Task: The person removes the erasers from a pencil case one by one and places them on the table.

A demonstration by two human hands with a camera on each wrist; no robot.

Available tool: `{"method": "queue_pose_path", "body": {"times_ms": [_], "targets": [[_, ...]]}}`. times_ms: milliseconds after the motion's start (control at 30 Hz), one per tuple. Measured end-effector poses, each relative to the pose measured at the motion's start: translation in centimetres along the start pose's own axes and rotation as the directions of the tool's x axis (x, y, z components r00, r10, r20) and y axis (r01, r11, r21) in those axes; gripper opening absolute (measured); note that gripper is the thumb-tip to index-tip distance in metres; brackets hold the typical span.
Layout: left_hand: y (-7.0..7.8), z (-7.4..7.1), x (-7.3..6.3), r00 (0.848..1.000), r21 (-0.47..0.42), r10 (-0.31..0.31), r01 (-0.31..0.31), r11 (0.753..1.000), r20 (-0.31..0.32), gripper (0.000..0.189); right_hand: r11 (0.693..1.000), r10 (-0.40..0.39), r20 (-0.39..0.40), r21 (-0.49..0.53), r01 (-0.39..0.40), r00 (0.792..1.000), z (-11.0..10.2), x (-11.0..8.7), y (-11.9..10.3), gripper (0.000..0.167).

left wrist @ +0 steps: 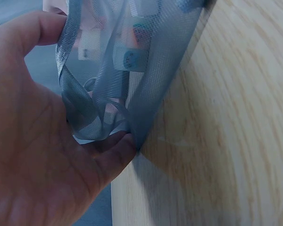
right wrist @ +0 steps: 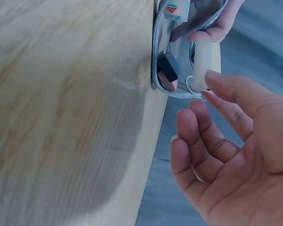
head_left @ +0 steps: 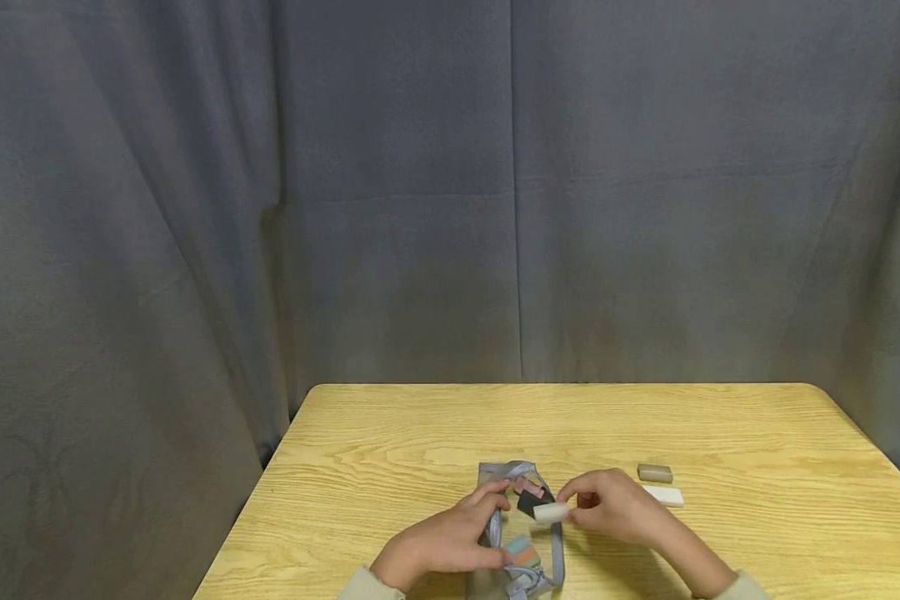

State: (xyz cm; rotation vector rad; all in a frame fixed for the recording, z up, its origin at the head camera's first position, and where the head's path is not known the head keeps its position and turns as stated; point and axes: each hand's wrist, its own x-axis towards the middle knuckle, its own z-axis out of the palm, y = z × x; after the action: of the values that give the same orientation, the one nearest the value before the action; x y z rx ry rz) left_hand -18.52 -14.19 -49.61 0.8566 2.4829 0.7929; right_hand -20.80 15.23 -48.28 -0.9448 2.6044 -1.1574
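A grey mesh zip pouch (head_left: 558, 552) lies on the table with its mouth spread. My left hand (head_left: 450, 533) holds its left edge, thumb and fingers at the zip border. Over the opening, my right hand (head_left: 621, 507) pinches a small white block (right wrist: 206, 61), apparently an eraser, between thumb and forefinger; its other fingers are loosely bent. Inside the pouch are a black block (right wrist: 168, 67), a pink piece (head_left: 527, 485) and several pastel-coloured blocks (head_left: 523, 550). Through the mesh, the left wrist view shows a block with a blue printed figure (left wrist: 130, 59).
To the right of my right hand, a grey-brown block (head_left: 655, 473) lies just behind a white block (head_left: 664, 496) on the wood-grain table (head_left: 360, 467). Dark grey curtains (head_left: 405, 208) hang behind the table and along both sides.
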Motion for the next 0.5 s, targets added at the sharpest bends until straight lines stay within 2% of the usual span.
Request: {"method": "queue_pose_path", "body": {"times_ms": [500], "targets": [[0.0,0.0,0.0,1.000,-0.001,0.000,0.000,1.000,0.003,0.069,0.999,0.051,-0.023,-0.017,-0.052,0.998,-1.3,-1.0,0.6,0.014]]}}
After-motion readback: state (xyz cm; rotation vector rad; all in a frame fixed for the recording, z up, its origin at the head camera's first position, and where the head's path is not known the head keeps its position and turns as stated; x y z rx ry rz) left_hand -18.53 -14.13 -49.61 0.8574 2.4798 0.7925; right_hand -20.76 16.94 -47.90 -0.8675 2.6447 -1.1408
